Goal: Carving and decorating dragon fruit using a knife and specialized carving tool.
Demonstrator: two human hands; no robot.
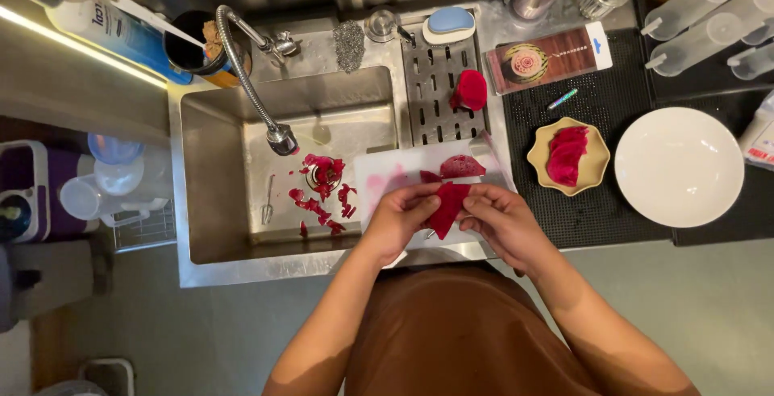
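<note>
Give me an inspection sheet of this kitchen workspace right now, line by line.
Surface: white cutting board bridging the steel sink, stained pink.
Job's things: red fruit piece held over the board; another piece lies behind it.
Clutter: red peel scraps in the sink; slices on yellow dish; white plate.
Grippers: left hand and right hand both grip the fruit piece.
Cables: nothing seen.
Surroundings: spring faucet, squeeze bottles.

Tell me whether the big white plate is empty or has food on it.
Empty. The white plate shows only bare white surface; the red slices lie on the small yellow dish beside it.
</note>
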